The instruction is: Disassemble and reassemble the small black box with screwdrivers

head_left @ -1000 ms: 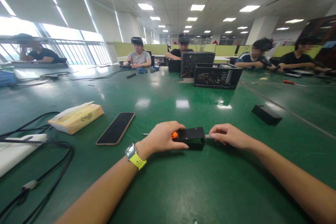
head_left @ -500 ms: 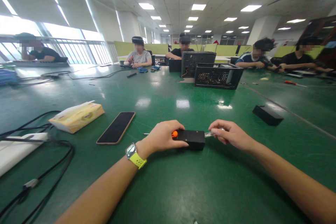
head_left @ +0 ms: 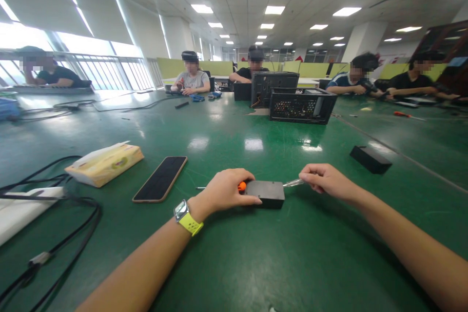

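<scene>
On the green table, my left hand (head_left: 227, 190) is closed around the left part of a small black box (head_left: 268, 195), thumb along its near side. An orange screwdriver handle (head_left: 242, 186) shows between thumb and fingers; its thin metal shaft sticks out to the left behind the hand. My right hand (head_left: 326, 180) pinches a slim screwdriver with a clear handle (head_left: 294, 183), which points left at the right end of the box. Whether its tip touches the box, I cannot tell.
A phone (head_left: 160, 179) and a tissue pack (head_left: 106, 163) lie left, near black cables (head_left: 95, 214) and a white power strip (head_left: 29, 212). Another black block (head_left: 370, 159) lies right. Computer cases (head_left: 303, 107) stand farther back, with several people seated around.
My right hand has moved slightly right, away from the box, and more of the clear screwdriver shows. My left hand keeps its hold on the box. The view has shifted slightly.
</scene>
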`<state>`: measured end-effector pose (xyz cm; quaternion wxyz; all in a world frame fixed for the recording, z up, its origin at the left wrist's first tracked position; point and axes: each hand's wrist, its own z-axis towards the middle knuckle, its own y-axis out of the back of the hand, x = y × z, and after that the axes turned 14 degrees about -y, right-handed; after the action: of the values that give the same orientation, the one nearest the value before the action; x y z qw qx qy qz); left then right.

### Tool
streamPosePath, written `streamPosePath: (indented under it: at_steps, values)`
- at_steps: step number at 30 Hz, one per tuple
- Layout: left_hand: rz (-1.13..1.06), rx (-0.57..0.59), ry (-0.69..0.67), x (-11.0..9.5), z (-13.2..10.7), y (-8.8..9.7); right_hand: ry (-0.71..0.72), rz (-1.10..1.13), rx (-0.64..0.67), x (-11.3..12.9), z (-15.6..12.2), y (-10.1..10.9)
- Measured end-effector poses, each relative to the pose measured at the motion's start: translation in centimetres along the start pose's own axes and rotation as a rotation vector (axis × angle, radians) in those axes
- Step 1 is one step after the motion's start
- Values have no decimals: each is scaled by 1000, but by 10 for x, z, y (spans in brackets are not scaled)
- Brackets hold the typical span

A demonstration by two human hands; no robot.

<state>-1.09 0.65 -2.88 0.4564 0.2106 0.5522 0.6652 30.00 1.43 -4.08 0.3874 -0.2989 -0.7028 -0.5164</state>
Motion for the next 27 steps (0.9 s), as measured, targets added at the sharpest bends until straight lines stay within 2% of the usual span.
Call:
streamPosePath:
  at_steps: [5, 8, 11, 13, 18, 21, 23, 27]
  values:
    - [13, 14, -10, 0, -1, 0, -72, 88, -131, -11, 7, 20]
    - [30, 23, -9, -1, 0, 0, -86, 69, -315, -23, 14, 27]
    - [48, 36, -5, -1, 0, -1, -77, -108, -530, -36, 23, 27]
    - [56, 41, -5, -1, 0, -1, -44, -264, -594, -43, 28, 24]
    - [55, 30, -23, 1, -1, -2, -17, -508, -512, -50, 36, 14]
    - [44, 0, -31, 2, -1, -3, 35, -602, -579, -42, 35, 8]
    - [35, -13, -34, 2, -1, -3, 113, -573, -598, -32, 29, 1]
    - [39, -27, -27, 1, 0, -5, 297, -387, -374, -8, 11, -20]
